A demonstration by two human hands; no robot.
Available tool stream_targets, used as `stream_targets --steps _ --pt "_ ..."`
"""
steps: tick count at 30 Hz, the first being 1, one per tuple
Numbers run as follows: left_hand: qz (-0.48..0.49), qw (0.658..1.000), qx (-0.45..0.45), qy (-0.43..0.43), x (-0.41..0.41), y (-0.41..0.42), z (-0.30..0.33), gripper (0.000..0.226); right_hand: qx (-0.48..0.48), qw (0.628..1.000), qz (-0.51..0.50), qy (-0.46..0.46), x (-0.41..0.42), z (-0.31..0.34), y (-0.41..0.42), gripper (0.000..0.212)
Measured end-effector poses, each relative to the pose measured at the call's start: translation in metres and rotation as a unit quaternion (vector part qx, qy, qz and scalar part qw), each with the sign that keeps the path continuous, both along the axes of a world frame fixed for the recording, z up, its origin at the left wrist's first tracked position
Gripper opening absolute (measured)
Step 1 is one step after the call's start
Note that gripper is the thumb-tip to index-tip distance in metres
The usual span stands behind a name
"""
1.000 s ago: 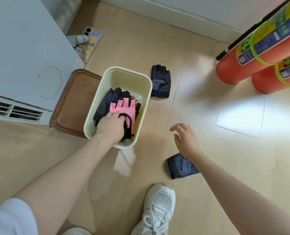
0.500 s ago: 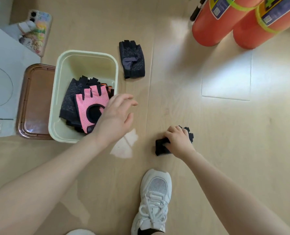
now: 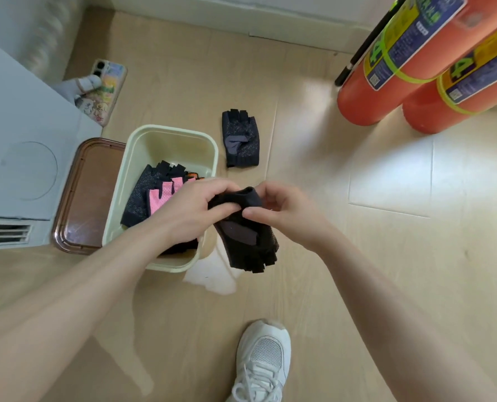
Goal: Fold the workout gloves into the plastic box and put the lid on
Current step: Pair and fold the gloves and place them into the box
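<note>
Your left hand [image 3: 189, 216] and right hand [image 3: 285, 213] both pinch the cuff of a black workout glove [image 3: 246, 236], held just beside the plastic box [image 3: 143, 134]. Several gloves, one pink [image 3: 161, 198], already lie inside. One black glove [image 3: 241, 139] remains on the floor; the brown lid [image 3: 87, 192] is not yet fitted.

Black fingerless glove [image 3: 248, 239] hanging beside cream box [image 3: 143, 146]

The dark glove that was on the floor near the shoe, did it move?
Yes. The dark glove is off the floor, held in both hands beside the plastic box.
</note>
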State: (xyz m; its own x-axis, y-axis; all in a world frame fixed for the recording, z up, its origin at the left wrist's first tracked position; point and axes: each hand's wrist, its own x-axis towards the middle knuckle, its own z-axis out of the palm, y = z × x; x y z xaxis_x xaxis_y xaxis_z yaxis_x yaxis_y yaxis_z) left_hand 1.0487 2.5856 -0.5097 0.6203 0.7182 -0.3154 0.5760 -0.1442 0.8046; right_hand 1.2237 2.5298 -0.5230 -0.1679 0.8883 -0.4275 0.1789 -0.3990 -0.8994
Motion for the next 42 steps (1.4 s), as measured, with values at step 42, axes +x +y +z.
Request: stream_targets --steps 42 --pt "-0.185 0.969 0.132 -0.094 -0.036 -0.047 0.098 0.02 0.059 0.967 -0.197 -0.153 -0.007 0.129 -0.061 0.019"
